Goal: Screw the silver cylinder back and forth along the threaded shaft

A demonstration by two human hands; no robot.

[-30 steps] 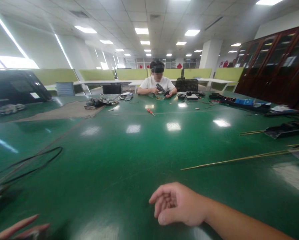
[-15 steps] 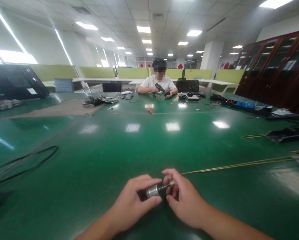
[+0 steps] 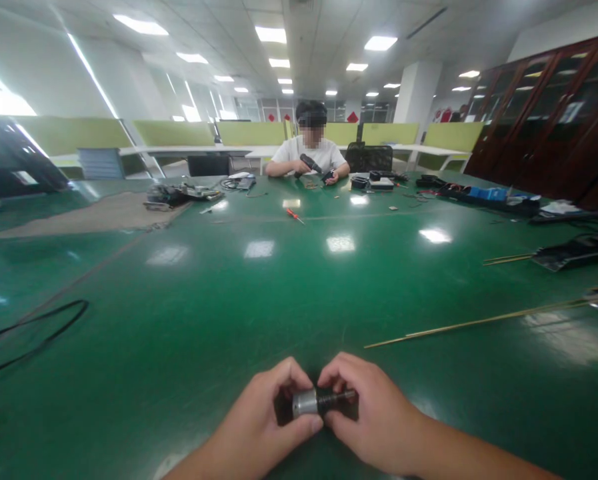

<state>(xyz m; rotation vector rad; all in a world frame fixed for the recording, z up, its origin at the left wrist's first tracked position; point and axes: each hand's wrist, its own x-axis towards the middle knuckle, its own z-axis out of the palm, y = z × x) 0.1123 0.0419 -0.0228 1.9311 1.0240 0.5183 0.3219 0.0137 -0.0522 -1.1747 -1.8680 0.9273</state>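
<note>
Between my hands lies a small metal cylinder (image 3: 305,404). It has a silver body, a dark ribbed section and a thin shaft pointing right; its exact kind is unclear. My left hand (image 3: 265,421) has thumb and fingers closed around the silver body. Curled about the dark section and shaft, my right hand (image 3: 369,408) has its fingertips against the dark part. Both hands are low over the green table (image 3: 259,300). The fingers behind the piece are partly hidden.
Long thin brass-coloured rods (image 3: 449,327) lie at the right, by dark parts trays (image 3: 576,252). A black cable loop (image 3: 53,333) lies left. A red screwdriver (image 3: 293,215) lies farther back, before a person (image 3: 307,157) holding a power drill (image 3: 311,163).
My right hand has closed in on the dark section, and its fingers have curled more. The left hand keeps hold of the silver body. My view has tilted and turned slightly.
</note>
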